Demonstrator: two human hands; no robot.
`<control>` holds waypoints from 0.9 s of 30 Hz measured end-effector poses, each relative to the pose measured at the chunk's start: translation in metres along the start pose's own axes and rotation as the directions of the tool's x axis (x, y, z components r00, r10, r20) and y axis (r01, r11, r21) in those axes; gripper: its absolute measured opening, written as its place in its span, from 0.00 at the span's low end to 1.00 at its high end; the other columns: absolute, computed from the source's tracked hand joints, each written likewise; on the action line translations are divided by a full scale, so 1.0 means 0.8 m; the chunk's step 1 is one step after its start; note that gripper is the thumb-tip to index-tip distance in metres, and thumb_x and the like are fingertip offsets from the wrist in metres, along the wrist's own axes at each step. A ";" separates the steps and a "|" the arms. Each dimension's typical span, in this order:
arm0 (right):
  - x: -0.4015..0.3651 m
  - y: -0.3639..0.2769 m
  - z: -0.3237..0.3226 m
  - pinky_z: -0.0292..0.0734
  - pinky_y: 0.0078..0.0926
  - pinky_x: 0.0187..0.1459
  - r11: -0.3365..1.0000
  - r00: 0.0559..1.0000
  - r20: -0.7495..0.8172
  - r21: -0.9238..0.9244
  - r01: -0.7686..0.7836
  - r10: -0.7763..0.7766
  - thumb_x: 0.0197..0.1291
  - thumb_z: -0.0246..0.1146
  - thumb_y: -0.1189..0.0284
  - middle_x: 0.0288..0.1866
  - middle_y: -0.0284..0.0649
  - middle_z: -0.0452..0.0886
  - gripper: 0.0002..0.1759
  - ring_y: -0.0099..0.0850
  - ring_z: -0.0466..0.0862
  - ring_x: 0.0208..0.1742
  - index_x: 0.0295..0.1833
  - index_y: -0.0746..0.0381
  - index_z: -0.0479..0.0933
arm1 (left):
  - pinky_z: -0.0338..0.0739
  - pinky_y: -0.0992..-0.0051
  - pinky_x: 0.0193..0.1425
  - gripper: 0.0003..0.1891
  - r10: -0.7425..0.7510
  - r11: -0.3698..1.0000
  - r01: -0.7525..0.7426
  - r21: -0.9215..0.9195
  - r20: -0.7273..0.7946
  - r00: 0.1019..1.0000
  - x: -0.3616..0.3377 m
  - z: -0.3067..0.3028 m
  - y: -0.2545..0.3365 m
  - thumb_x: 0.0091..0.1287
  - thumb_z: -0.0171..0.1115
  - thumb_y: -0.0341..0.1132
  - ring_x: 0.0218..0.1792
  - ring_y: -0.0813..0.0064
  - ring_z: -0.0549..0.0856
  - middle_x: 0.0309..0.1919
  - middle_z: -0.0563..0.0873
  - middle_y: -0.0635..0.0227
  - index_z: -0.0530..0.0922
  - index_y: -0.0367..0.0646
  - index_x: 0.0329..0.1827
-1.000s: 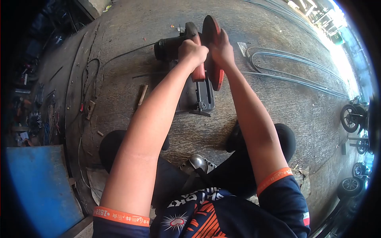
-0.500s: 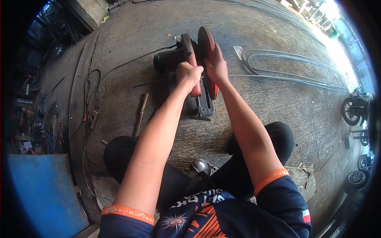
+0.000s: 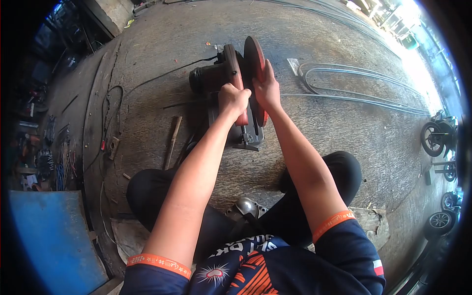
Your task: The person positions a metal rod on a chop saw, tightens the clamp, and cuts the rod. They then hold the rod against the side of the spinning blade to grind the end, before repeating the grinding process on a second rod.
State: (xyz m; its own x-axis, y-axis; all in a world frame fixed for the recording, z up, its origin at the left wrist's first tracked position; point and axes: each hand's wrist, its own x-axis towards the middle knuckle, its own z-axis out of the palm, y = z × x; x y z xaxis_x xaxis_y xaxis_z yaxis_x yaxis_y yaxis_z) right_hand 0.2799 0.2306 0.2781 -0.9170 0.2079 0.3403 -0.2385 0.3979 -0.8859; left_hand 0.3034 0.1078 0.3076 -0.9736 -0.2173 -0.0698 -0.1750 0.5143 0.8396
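Observation:
A cut-off saw with a dark motor [image 3: 209, 77] stands on the floor in front of my knees. My left hand [image 3: 235, 101] is closed round its red guard [image 3: 229, 55], near the lower end. Beside the guard, a large cutting disc [image 3: 253, 51] stands on edge, dark on its left face and red along its right side. My right hand [image 3: 268, 92] grips the disc's near edge, thumb on the left and fingers stretched up the right side. Below the hands, a metal clamp screw [image 3: 245, 137] ends in a T-bar. The disc's centre is hidden.
Bent metal rods [image 3: 359, 70] lie to the right. A wooden stick [image 3: 173, 142] and a cable [image 3: 162, 72] are on the left. Between my legs sits a rounded metal part [image 3: 247, 206]. A blue sheet [image 3: 54, 236] is at lower left; motorcycles [image 3: 435, 137] stand far right.
Both hands have come slightly toward me, and the guard and disc sit a little lower in view. Each hand keeps its hold.

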 end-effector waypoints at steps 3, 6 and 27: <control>-0.002 -0.001 -0.001 0.74 0.40 0.56 1.000 1.000 0.005 -0.005 -0.012 0.012 0.53 0.59 0.75 0.55 0.61 0.78 0.39 0.54 0.78 0.57 0.73 0.64 0.57 | 0.78 0.67 0.29 0.14 0.022 1.000 -0.022 0.014 -0.021 1.000 0.004 0.007 -0.010 0.47 0.63 0.37 0.21 0.67 0.85 0.15 0.82 0.56 0.77 0.32 0.16; -0.004 -0.003 -0.001 0.75 0.39 0.56 1.000 1.000 0.007 -0.004 -0.021 0.021 0.53 0.59 0.75 0.54 0.61 0.78 0.39 0.53 0.79 0.57 0.73 0.64 0.57 | 0.78 0.67 0.28 0.14 0.031 0.999 -0.031 0.013 -0.034 0.999 0.004 0.008 -0.013 0.47 0.63 0.36 0.20 0.67 0.85 0.13 0.81 0.57 0.76 0.32 0.15; -0.017 0.008 0.002 0.74 0.39 0.57 1.000 1.000 -0.018 -0.013 -0.018 0.018 0.53 0.59 0.75 0.56 0.60 0.77 0.39 0.52 0.78 0.58 0.72 0.65 0.57 | 0.78 0.63 0.34 0.15 0.014 1.000 -0.014 -0.010 0.012 1.000 -0.009 0.012 -0.023 0.49 0.63 0.36 0.27 0.59 0.85 0.19 0.81 0.49 0.76 0.28 0.21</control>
State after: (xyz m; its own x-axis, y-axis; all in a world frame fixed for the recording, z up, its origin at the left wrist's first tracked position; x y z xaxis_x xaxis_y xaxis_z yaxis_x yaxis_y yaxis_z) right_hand 0.2906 0.2291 0.2674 -0.9153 0.2308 0.3300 -0.2176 0.4061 -0.8876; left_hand 0.3121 0.1074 0.2874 -0.9777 -0.2000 -0.0644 -0.1599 0.5092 0.8457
